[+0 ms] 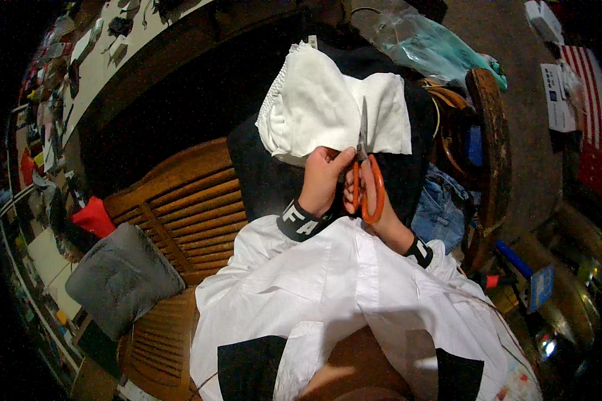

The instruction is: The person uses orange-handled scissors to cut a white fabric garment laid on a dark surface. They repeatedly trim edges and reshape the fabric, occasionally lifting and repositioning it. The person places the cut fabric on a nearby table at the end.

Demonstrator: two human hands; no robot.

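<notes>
A white piece of fabric [321, 100], gathered along its left edge, lies spread over dark cloth [274, 180] on my lap. At its near edge my left hand [320, 179] is closed, pinching the fabric between thumb and fingers. Just beside it, my right hand [366, 190] grips a pair of scissors with orange handles [374, 194]. The scissors' metal blades [363, 127] point away from me and lie along the fabric, close to my left thumb. Whether the lower blade is under the cloth cannot be made out.
To my left is a slatted wooden bench [187, 200] with a grey cushion [124, 277] and a red cloth [93, 217]. At right are folded blue jeans [441, 207], a wooden chair post [488, 134] and a clear greenish plastic bag [435, 47]. A cluttered table [93, 73] stands far left.
</notes>
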